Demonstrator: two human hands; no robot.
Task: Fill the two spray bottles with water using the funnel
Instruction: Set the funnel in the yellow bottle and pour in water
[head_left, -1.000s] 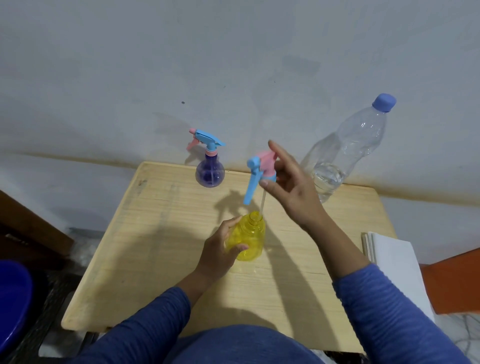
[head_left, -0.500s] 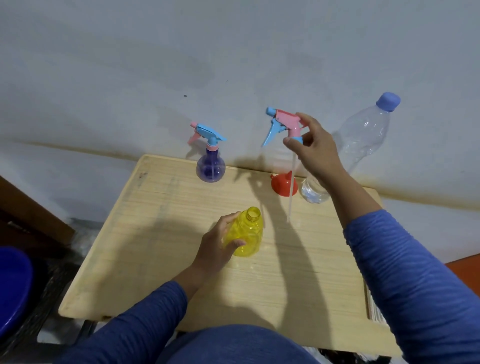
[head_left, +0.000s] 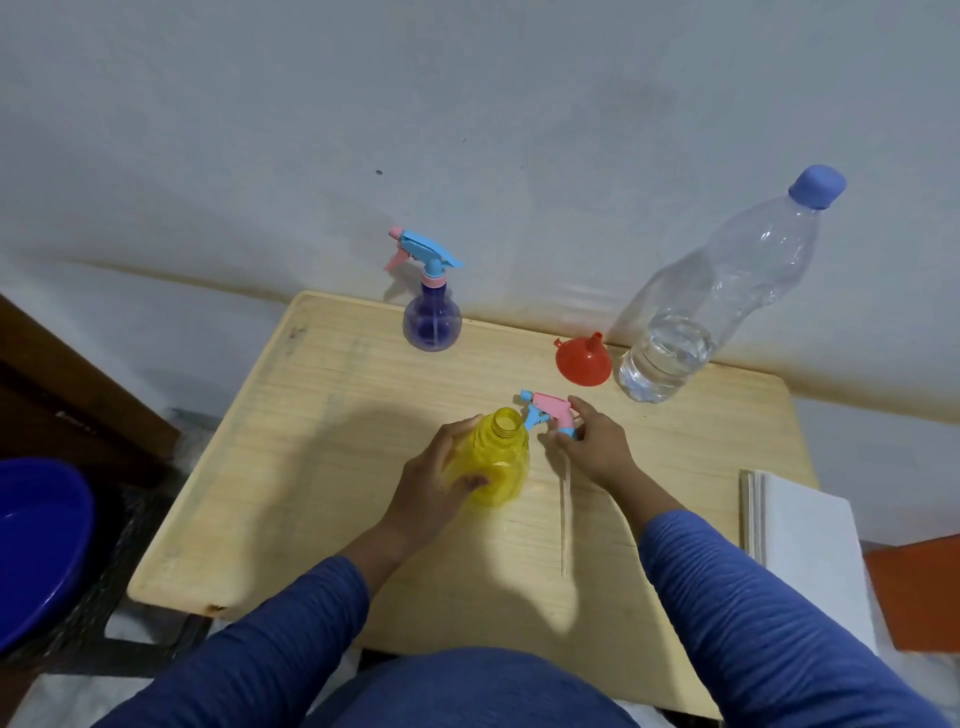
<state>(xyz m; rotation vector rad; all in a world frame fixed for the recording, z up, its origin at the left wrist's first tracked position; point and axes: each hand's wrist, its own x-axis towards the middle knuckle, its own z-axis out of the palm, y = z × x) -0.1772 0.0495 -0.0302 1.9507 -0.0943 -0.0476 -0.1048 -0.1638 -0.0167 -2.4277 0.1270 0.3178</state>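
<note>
Left hand (head_left: 426, 488) grips open yellow bottle (head_left: 498, 467) mid-table; right hand (head_left: 592, 441) pinches sprayer head (head_left: 550, 410).

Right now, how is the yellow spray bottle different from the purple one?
The yellow bottle has its top open, while the purple bottle has its sprayer screwed on. The yellow bottle's sprayer is on the table, in the right hand. The left hand holds the yellow bottle; nothing touches the purple bottle by the wall. Both are small, round, see-through and upright.
</note>
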